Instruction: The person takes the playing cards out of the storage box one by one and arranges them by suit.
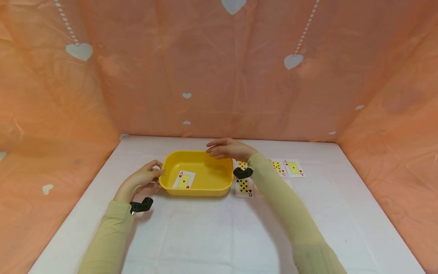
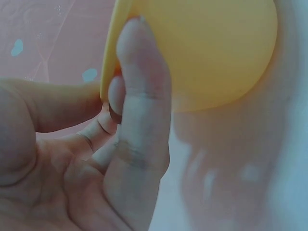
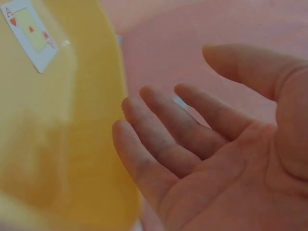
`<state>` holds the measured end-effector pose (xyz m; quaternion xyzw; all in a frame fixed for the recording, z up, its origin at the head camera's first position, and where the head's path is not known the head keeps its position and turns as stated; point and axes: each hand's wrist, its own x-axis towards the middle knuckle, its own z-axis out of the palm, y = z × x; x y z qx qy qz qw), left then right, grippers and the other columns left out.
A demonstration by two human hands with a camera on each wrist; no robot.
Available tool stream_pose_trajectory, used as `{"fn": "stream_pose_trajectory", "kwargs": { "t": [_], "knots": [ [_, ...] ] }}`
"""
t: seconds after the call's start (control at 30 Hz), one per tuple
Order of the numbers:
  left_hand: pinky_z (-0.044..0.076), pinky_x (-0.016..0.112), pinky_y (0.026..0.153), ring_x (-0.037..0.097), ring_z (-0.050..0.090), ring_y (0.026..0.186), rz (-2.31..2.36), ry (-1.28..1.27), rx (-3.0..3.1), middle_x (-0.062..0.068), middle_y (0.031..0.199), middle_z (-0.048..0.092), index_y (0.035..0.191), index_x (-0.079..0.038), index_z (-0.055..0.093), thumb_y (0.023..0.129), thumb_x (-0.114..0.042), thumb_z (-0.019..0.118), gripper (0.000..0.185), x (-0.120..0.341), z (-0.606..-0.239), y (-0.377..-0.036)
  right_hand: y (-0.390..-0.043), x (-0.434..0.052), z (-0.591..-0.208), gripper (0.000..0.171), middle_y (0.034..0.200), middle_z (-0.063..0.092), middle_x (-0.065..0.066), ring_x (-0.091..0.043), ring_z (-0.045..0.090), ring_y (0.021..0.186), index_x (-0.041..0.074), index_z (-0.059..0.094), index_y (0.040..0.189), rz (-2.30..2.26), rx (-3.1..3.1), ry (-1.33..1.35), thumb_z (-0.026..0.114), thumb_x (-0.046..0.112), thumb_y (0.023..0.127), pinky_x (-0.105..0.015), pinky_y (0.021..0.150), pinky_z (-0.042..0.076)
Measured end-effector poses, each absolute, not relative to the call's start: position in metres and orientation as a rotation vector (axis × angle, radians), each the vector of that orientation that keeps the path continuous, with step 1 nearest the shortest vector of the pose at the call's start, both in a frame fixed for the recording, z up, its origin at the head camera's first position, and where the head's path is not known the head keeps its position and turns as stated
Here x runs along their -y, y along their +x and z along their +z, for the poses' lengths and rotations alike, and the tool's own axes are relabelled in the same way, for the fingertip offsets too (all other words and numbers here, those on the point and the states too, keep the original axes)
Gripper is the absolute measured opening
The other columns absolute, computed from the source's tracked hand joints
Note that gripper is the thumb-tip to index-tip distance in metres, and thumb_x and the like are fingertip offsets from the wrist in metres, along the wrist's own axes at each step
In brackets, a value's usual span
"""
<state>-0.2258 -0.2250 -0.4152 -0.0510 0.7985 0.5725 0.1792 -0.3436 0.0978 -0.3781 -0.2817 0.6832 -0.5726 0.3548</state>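
A yellow plastic tray sits mid-table with one ace of hearts card lying face up inside. My left hand grips the tray's left rim. In the left wrist view the thumb lies along the tray wall and the fingers curl behind the rim, so the left hand pinches it. My right hand hovers over the tray's far right corner, fingers straight, holding nothing. The right wrist view shows the right hand as a bare palm beside the tray, with the card in it.
Several face-up cards lie on the white table right of the tray: an ace of diamonds, a diamond card and a heart card, partly hidden by my right forearm. Peach cloth walls with white hearts enclose three sides.
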Motion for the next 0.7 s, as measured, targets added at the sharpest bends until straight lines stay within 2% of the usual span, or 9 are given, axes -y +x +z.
{"fn": "stream_pose_trajectory", "kwargs": {
  "t": [0.13,0.33,0.47,0.7],
  "knots": [
    [0.051,0.028,0.058,0.017,0.057,0.067,1.623,-0.137,-2.255,0.011,0.086,0.057,0.119,-0.003,0.036,0.101,-0.017,0.048,0.025,0.225,-0.415,-0.225,-0.346,-0.078,-0.388,0.044,0.138,0.045,-0.025,-0.037,0.044,0.127,-0.005,0.042,0.139,-1.393,-1.766,-0.704,0.051,0.008,0.098,-0.048,0.104,0.034],
    [0.050,0.027,0.058,0.017,0.058,0.067,1.612,-0.147,-2.258,0.012,0.087,0.058,0.119,-0.003,0.036,0.101,-0.018,0.048,0.027,0.224,-0.414,-0.224,-0.349,-0.058,-0.402,0.046,0.132,0.052,-0.024,-0.037,0.050,0.121,-0.006,0.043,0.138,-1.312,-1.804,-0.625,0.053,0.014,0.098,-0.046,0.101,0.039],
    [0.050,0.027,0.058,0.017,0.058,0.066,1.625,-0.156,-2.253,0.014,0.088,0.059,0.118,-0.002,0.036,0.101,-0.016,0.048,0.025,0.224,-0.416,-0.223,-0.349,-0.046,-0.410,0.046,0.126,0.059,-0.018,-0.029,0.056,0.116,-0.001,0.047,0.137,-1.184,-1.869,-0.581,0.056,0.019,0.096,-0.040,0.099,0.042],
    [0.052,0.027,0.059,0.016,0.058,0.065,1.635,-0.169,-2.253,0.016,0.088,0.058,0.117,-0.002,0.036,0.101,-0.015,0.047,0.023,0.225,-0.417,-0.221,-0.343,-0.026,-0.421,0.043,0.124,0.060,-0.009,-0.021,0.056,0.113,0.001,0.052,0.133,-1.100,-1.891,-0.572,0.059,0.021,0.095,-0.033,0.097,0.044]
  ]
}}
